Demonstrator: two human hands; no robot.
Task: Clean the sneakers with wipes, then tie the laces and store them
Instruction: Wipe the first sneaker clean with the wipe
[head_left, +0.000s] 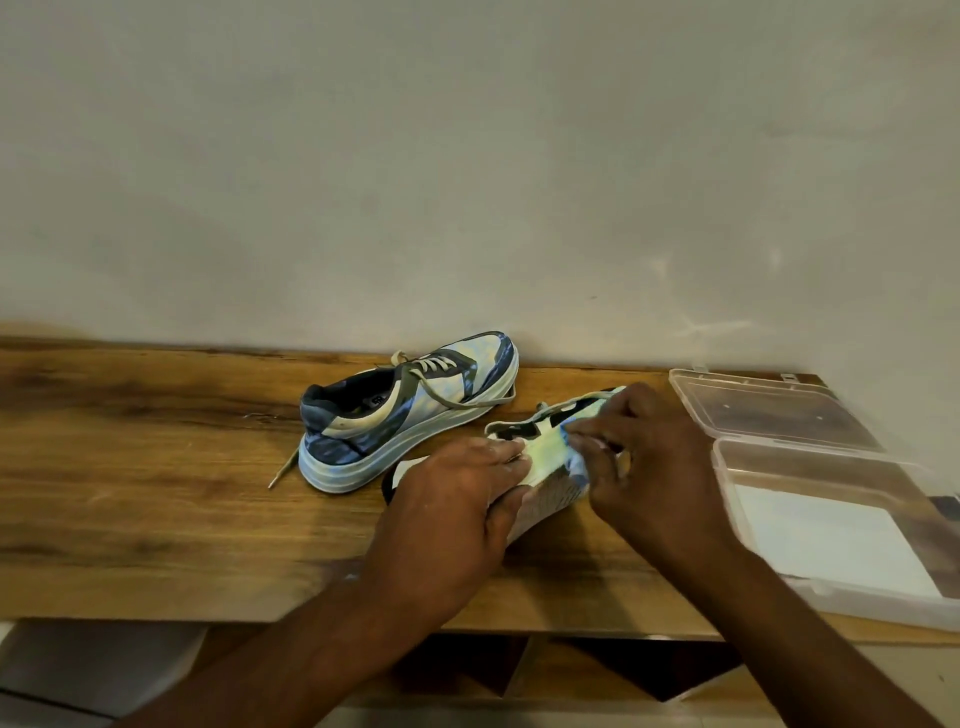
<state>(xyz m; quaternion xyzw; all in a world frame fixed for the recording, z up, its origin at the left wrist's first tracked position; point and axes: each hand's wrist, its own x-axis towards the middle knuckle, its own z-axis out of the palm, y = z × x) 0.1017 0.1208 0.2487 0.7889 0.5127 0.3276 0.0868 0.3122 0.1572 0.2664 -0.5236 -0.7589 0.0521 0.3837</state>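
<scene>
Left hand (457, 499) lies over the heel end of the near sneaker (545, 467), fingers curled onto its side, thumb under by the sole; it holds the shoe tipped on its side, sole facing the camera. Right hand (649, 457) is at the mid/toe part w/ fingers bent, pinching or pressing something pale blue-white against the upper. Prob. a wipe (576, 462), but it's blurred and mostly under the fingers, can't be sure. Much of that shoe is hidden by both hands; toe end only peeks out past the right knuckles.

Other sneaker (410, 410) stands upright just behind-left, near the wall (467, 182), laces loose, one end trailing onto the wood.

Wooden surface (156, 467) runs left to right, plain pale wall right behind it. Clear plastic box (831, 519) sits open at the right, lid flipped back, white sheets inside; its right side is cut off by the frame edge. Below the front edge: dark angled shapes, unclear.
</scene>
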